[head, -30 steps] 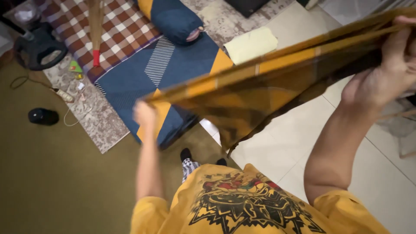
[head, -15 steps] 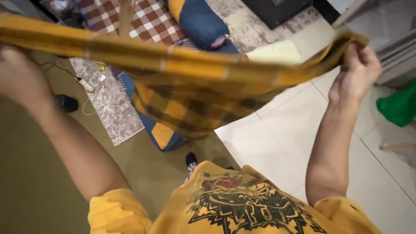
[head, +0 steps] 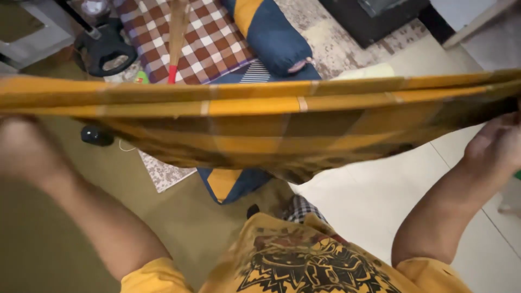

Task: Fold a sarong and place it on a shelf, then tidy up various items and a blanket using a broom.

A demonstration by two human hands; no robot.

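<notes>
A yellow and brown checked cloth (head: 260, 122) stretches flat across the whole view at chest height. My left hand (head: 24, 149) grips its left end, blurred and close to the camera. My right hand (head: 496, 144) grips the right end near the frame's edge. The cloth sags a little in the middle and hides part of the floor behind it. My yellow printed shirt (head: 304, 260) fills the bottom of the view.
On the floor beyond lie a blue and orange mattress (head: 233, 182), a blue bolster pillow (head: 277, 38), a red checked sheet (head: 190, 38) with a broom (head: 176, 32) on it, a black fan base (head: 106, 51) and a small black object (head: 96, 135). White tiles (head: 374, 201) lie to the right.
Both hands have spread wider apart and the cloth has been pulled taut and level; my right hand has dropped lower and moved right, and the view has shifted slightly.
</notes>
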